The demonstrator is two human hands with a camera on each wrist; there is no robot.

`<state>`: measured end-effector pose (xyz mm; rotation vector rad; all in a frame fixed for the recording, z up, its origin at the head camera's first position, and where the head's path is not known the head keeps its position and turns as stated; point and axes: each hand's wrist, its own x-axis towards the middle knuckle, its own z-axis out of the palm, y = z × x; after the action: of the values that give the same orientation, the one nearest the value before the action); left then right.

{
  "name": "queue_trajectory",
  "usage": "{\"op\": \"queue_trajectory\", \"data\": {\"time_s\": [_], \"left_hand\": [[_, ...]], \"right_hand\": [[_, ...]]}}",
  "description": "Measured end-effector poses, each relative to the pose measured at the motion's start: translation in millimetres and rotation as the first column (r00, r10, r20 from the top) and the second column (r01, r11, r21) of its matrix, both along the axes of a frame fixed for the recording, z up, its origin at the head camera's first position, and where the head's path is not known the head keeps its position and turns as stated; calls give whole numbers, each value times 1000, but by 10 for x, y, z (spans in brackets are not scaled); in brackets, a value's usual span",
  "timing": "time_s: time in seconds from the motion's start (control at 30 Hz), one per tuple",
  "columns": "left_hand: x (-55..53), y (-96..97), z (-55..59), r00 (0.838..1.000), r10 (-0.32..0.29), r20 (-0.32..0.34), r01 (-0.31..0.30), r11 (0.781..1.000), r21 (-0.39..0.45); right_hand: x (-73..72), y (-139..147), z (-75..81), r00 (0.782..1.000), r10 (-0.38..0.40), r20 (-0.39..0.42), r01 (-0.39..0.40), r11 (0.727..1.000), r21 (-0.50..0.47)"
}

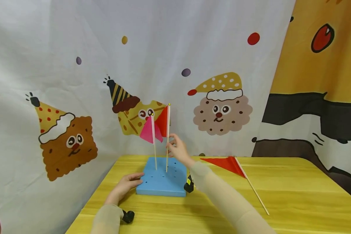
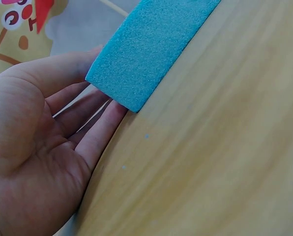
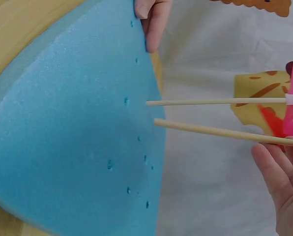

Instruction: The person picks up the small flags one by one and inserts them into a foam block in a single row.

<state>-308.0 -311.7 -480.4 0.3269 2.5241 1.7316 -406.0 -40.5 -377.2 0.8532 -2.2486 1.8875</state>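
A blue foam board (image 1: 161,188) with small holes lies on the table. My left hand (image 1: 128,184) rests at its left edge, the thumb by the top edge and the fingers against the side in the left wrist view. A pink flag (image 1: 147,130) stands upright on its thin wooden stick in the board. Beside it, my right hand (image 1: 179,150) holds the wooden stick of a red flag (image 1: 162,123) partway up. That stick's lower end (image 3: 160,122) shows against the board near the pink flag's stick (image 3: 195,102), and its flag overlaps the pink one from behind.
Another red flag (image 1: 226,163) lies flat on the wooden table (image 1: 292,185), right of the board, its stick (image 1: 256,194) slanting toward me. Behind the table hangs a white curtain (image 1: 161,58) printed with cartoon biscuits.
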Motion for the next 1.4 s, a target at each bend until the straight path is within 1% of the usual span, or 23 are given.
{"op": "queue_trajectory", "data": {"time_s": [0.17,0.27,0.4,0.5,0.57,0.7,0.93,1.1,1.2,1.4], "left_hand": [[-14,14,-18,1000,5,25,-5,1000,16],[-4,17,-17,1000,8,21,-9,1000,16],[15,10,-8,1000,2,4,-2,1000,13],[17,13,4,1000,-5,2,5,1000,19],[19,16,8,1000,-9,12,9,1000,29],[7,18,6,999,-13,35,11,999,44],[-13,5,-9,999,-5,52,3,999,41],[-15,7,-19,999,-4,47,2,999,36],[-23,8,-24,999,-4,51,1,999,46],[-35,2,-23,998,-6,60,2,998,68]], "right_hand": [[-22,-51,-59,1000,-24,-17,24,1000,-14],[-31,-78,-83,999,-36,-18,36,999,-19],[-61,-105,-128,998,-57,-27,57,998,3],[-93,-107,-163,997,-63,-52,63,998,15],[-118,-107,-193,995,-59,-77,61,998,15],[-133,-118,-223,993,-55,-102,57,998,15],[-116,-142,-214,997,-53,-63,56,997,49],[-102,-135,-220,997,-48,-54,51,997,51],[-98,-132,-238,998,-46,-48,49,997,54],[-52,-111,-266,1000,-19,-17,21,997,81]]}}
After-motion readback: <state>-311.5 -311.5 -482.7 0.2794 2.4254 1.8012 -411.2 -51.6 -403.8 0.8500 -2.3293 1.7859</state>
